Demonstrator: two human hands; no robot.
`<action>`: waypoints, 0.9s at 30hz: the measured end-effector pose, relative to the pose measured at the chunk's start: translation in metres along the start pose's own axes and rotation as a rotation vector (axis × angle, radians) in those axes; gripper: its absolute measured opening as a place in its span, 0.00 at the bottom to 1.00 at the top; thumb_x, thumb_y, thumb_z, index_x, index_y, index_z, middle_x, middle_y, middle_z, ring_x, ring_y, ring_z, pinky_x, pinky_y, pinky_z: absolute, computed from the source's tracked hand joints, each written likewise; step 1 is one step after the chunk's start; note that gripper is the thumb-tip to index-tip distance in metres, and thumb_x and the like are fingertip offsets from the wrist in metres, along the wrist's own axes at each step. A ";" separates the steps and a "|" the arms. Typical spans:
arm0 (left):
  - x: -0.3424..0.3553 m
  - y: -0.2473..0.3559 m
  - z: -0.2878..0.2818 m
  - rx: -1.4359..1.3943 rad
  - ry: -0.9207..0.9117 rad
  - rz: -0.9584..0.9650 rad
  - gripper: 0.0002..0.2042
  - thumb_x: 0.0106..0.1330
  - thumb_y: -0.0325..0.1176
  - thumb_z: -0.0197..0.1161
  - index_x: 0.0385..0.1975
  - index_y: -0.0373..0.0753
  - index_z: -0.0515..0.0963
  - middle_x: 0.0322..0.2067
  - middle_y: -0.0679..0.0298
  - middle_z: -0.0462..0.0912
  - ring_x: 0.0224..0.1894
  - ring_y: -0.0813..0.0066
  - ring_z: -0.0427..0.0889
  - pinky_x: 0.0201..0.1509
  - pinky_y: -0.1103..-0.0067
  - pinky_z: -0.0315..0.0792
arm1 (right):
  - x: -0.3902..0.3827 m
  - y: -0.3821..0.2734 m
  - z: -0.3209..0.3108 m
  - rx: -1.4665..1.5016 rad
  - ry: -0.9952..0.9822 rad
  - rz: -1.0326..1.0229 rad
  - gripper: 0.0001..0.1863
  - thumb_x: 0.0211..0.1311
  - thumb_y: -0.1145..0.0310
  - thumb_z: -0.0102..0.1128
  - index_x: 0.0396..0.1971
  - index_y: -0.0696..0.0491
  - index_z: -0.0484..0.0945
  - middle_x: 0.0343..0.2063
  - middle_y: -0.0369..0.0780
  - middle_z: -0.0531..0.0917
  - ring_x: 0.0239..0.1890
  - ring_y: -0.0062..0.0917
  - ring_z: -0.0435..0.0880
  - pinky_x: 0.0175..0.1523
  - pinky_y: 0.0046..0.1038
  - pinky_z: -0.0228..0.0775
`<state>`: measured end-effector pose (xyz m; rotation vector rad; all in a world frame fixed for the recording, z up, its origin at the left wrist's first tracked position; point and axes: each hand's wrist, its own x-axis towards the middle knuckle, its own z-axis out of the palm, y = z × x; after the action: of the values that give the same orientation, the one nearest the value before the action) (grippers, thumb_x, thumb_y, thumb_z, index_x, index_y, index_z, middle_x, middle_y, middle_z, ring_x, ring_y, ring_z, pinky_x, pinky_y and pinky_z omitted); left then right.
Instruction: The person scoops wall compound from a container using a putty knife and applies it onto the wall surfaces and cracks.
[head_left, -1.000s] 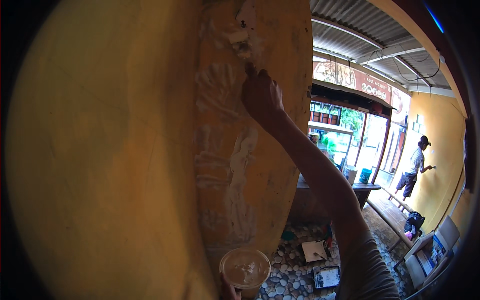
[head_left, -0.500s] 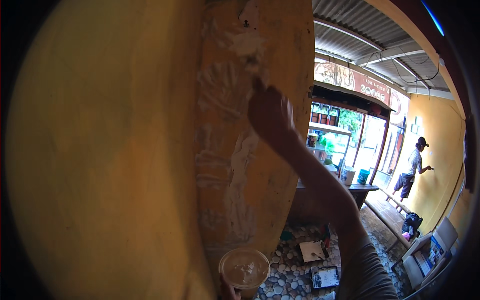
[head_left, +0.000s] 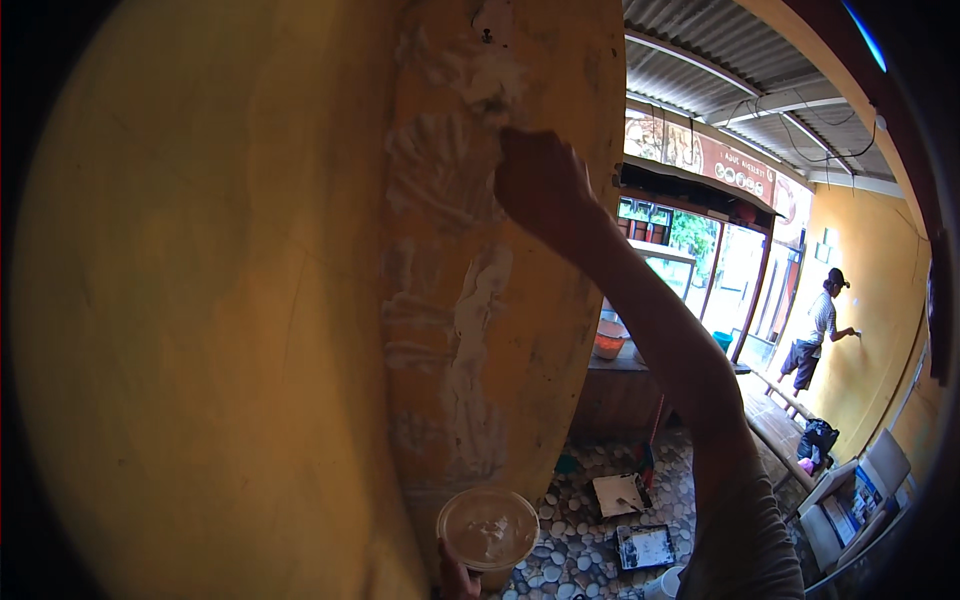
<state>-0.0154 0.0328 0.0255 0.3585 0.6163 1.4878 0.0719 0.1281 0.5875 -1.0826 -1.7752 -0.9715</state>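
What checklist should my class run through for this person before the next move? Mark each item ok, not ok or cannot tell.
1. Tub held: ok; the left hand grips its side.
2. Paste available: ok; pale paste shows inside the tub.
3. Right hand at the work: ok; it is raised at the wall, just below the upper pale patch.
4. Tool firmly in the right hand: cannot tell; the grip is turned away from view.
5. Patches evenly smoothed: not ok; they look streaky with ragged edges.
6. Other person clear of the raised arm: ok; standing well away at another wall.
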 end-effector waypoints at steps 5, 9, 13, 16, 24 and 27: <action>0.003 0.000 -0.003 -0.040 -0.058 -0.038 0.32 0.66 0.61 0.40 0.61 0.42 0.59 0.57 0.60 0.68 0.58 0.62 0.67 0.59 0.63 0.66 | -0.028 0.003 -0.019 0.014 -0.105 0.048 0.10 0.48 0.71 0.53 0.32 0.57 0.75 0.24 0.53 0.79 0.33 0.48 0.81 0.39 0.41 0.75; -0.004 0.004 0.008 -0.001 -0.061 0.003 0.32 0.66 0.60 0.41 0.61 0.42 0.59 0.58 0.61 0.67 0.59 0.63 0.67 0.60 0.64 0.65 | 0.012 0.006 -0.026 0.050 0.010 -0.024 0.10 0.48 0.72 0.52 0.31 0.57 0.77 0.25 0.53 0.80 0.34 0.47 0.81 0.40 0.42 0.75; 0.003 0.000 -0.002 -0.045 -0.023 -0.065 0.31 0.67 0.59 0.41 0.61 0.42 0.59 0.58 0.61 0.67 0.59 0.63 0.67 0.60 0.64 0.66 | 0.045 -0.011 -0.028 -0.029 -0.001 -0.027 0.09 0.48 0.71 0.52 0.28 0.58 0.78 0.26 0.50 0.80 0.34 0.44 0.82 0.40 0.40 0.76; 0.007 -0.007 -0.005 -0.056 -0.024 -0.044 0.30 0.68 0.58 0.41 0.60 0.42 0.60 0.58 0.61 0.67 0.58 0.64 0.67 0.60 0.64 0.66 | 0.038 -0.006 -0.023 -0.090 -0.076 -0.032 0.09 0.48 0.70 0.52 0.27 0.58 0.78 0.27 0.49 0.81 0.34 0.42 0.82 0.41 0.38 0.76; 0.006 0.004 0.012 -0.036 -0.024 -0.102 0.29 0.68 0.58 0.38 0.60 0.44 0.60 0.57 0.62 0.68 0.59 0.63 0.67 0.60 0.63 0.66 | -0.050 0.040 -0.041 -0.140 -0.212 -0.120 0.13 0.50 0.73 0.50 0.35 0.57 0.79 0.26 0.48 0.81 0.32 0.39 0.83 0.41 0.38 0.76; 0.005 0.006 0.013 -0.019 -0.039 -0.089 0.28 0.67 0.55 0.40 0.61 0.44 0.59 0.58 0.61 0.67 0.59 0.63 0.67 0.60 0.64 0.66 | -0.035 0.063 -0.056 -0.136 -0.061 -0.205 0.13 0.53 0.73 0.49 0.37 0.56 0.78 0.26 0.48 0.81 0.31 0.40 0.82 0.40 0.38 0.76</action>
<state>-0.0128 0.0397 0.0386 0.3407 0.5793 1.3979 0.1544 0.0880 0.5880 -1.0370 -1.9214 -1.2092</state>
